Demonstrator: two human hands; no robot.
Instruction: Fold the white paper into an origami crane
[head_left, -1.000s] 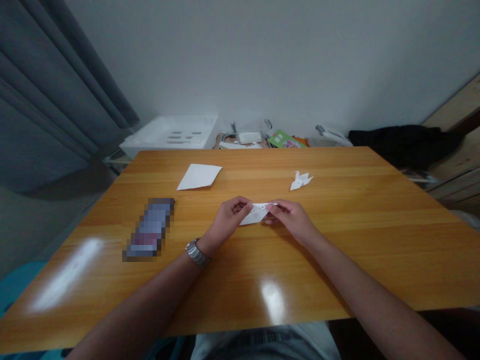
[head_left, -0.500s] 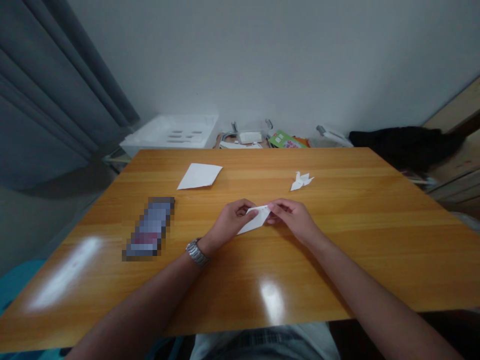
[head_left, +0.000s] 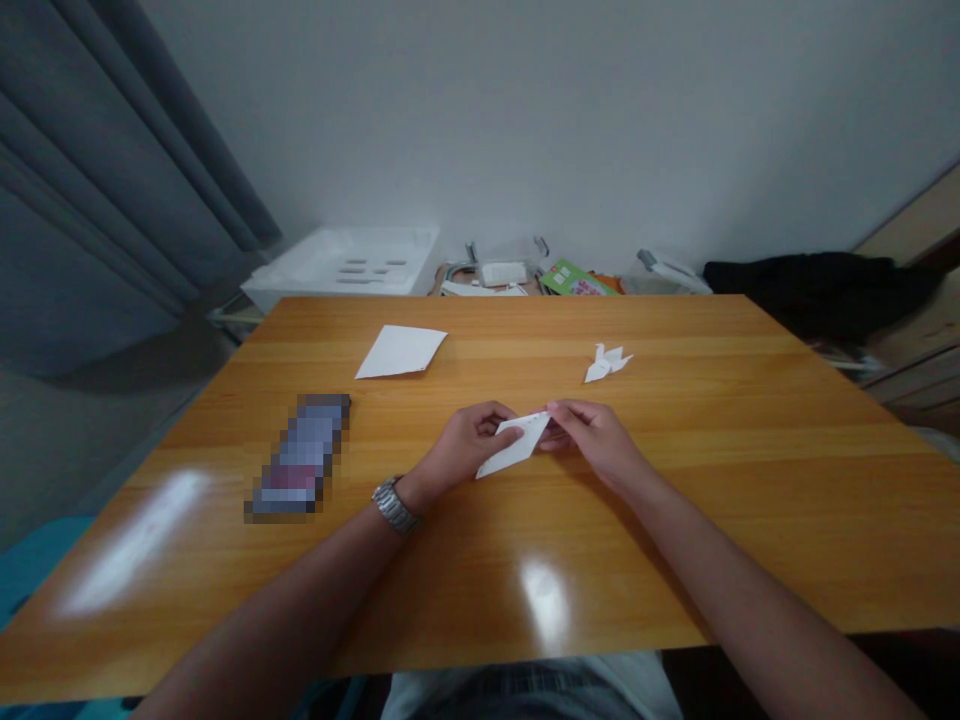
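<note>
Between my hands is a folded piece of white paper [head_left: 517,447], held just above the wooden table [head_left: 480,570]. My left hand [head_left: 466,440] grips its left side, thumb lying on top and the other fingers curled behind. At the upper right corner, my right hand [head_left: 592,430] pinches the paper between thumb and index finger; its remaining fingers are partly hidden underneath. Beyond my right hand stands a white paper crane [head_left: 607,363]. A flat sheet of white paper [head_left: 402,352] lies farther back on the left.
A phone [head_left: 304,455], blurred by large pixels, lies on the table left of my left forearm. Behind the table's far edge are a white plastic tray [head_left: 352,262], a green booklet [head_left: 576,280] and a dark cloth [head_left: 817,290].
The folded paper has shifted slightly right and shows more of its surface. My right hand has moved a little to the right with the corner; my left thumb has followed slightly.
</note>
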